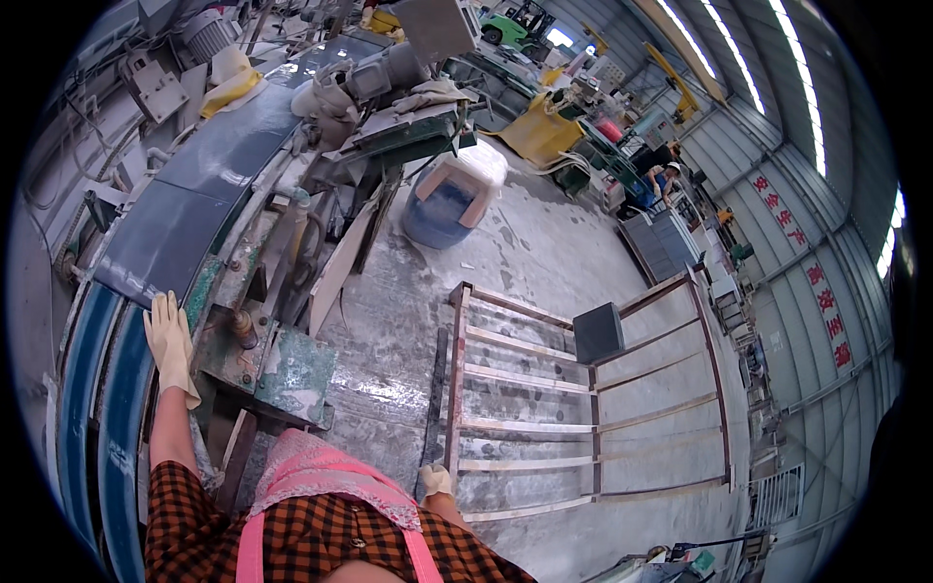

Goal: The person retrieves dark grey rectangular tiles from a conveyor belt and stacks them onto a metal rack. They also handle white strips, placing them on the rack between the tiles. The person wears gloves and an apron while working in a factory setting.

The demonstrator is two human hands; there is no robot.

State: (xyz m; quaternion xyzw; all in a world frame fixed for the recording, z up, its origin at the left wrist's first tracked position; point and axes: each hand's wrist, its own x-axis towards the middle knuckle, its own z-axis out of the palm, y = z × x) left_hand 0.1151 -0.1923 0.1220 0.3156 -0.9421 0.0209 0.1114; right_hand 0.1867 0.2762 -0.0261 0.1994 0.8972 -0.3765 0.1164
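cream glove (171,342) on dark grey slab (165,238), pink apron (321,478) over orange-black checked shirt (194,525).

Signage on the right-hand wall; no packages, labels or screens discernible.

Two vertical rows of red characters are fixed to the pale corrugated wall at the right of the hall: an upper sign row (780,209) running down from just below the skylight strips, and a lower sign row (829,314) continuing beneath it toward the floor, each made of separate red marks on a light ground, bent by the lens.
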